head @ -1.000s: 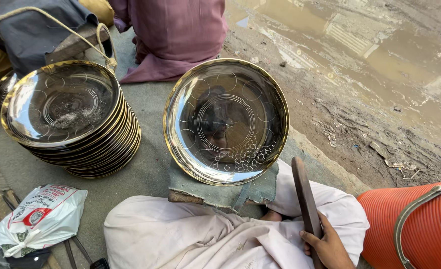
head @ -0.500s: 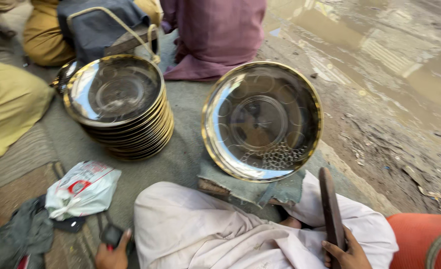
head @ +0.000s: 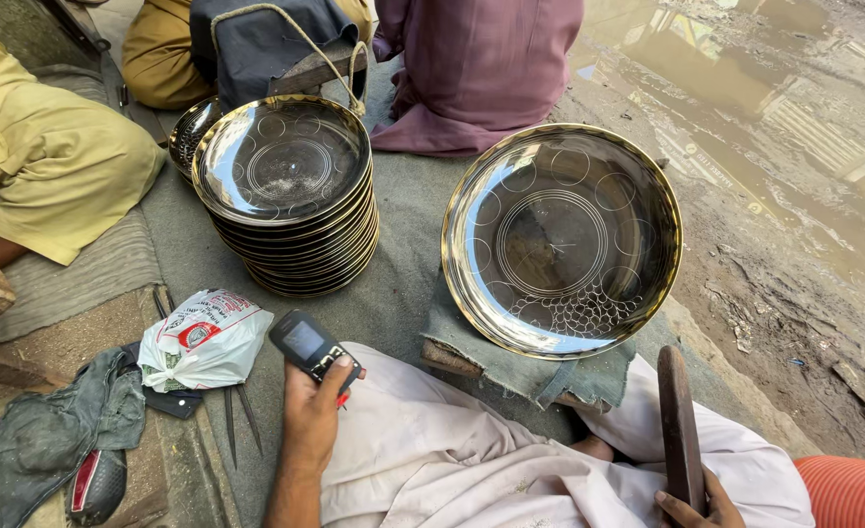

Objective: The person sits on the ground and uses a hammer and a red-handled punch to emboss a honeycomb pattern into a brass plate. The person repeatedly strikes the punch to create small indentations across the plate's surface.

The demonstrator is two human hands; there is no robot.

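My left hand (head: 312, 409) holds a small dark mobile phone (head: 311, 346) with its thumb on the keypad, above my left knee. At the lower right, my right hand (head: 694, 506) grips a dark wooden mallet (head: 679, 426) standing upright. In front of my legs a large shiny metal plate (head: 561, 238), engraved with circles and a scale pattern, leans on a cloth-covered block (head: 530, 370). A stack of similar plates (head: 290, 192) sits to its left.
A white plastic bag (head: 204, 339) and thin metal punches (head: 240, 418) lie by my left knee, with a grey rag (head: 46, 436) beside them. Other seated people in yellow (head: 56, 156) and maroon (head: 478, 68) clothes are behind. Muddy ground (head: 794, 196) lies to the right; an orange container (head: 848, 491) at the corner.
My view has swung left and down. My left hand has come up from beside the bag with the phone and now holds it over my knee. The mallet stays upright.
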